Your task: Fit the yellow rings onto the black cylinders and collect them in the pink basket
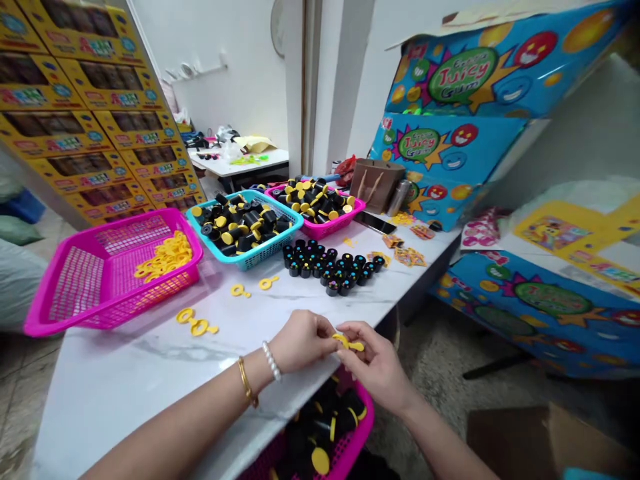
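Note:
Over the table's front edge, my left hand (305, 343) and my right hand (377, 367) meet at a small yellow plastic ring with a short handle (356, 346). My right thumb and fingers pinch it near the handle. The left fingertips close on its ring end, partly hiding it. Below my hands, a pink basket (367, 417) contains black cylinders with yellow ends. Several similar yellow rings lie on the white marbled table (150, 393), among them one ring (200, 327) left of my hands and another ring (268, 283) further back.
A pink basket (65, 287) at left holds yellow rings. Behind stand a turquoise basket (250, 257) and another pink basket (320, 230), both full of black cylinders. Small black caps (336, 287) stand grouped on the table. Blue cartons (450, 153) rise at right, yellow boxes (110, 100) at left.

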A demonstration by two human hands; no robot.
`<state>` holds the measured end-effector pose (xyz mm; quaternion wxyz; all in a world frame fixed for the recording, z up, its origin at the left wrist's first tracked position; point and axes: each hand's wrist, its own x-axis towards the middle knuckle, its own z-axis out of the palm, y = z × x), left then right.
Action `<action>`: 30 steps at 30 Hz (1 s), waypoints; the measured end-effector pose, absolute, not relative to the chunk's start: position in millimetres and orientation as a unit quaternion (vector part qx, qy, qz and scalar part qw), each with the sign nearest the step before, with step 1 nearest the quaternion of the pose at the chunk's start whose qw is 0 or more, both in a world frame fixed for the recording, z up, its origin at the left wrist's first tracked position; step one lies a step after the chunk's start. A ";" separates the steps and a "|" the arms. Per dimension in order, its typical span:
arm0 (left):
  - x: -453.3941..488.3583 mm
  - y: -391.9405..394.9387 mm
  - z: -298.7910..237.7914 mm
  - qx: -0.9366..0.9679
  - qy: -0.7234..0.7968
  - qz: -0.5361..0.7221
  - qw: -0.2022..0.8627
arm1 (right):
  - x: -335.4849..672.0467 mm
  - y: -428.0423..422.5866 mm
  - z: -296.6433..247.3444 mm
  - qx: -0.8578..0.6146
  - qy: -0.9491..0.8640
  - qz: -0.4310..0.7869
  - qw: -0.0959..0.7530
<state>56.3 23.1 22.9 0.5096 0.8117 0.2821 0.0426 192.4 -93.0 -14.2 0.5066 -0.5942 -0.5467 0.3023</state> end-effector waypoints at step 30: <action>40.2 30.4 7.2 0.864 0.378 0.188 0.275 | 220.1 -71.6 -7.6 -0.564 -0.434 0.506 0.487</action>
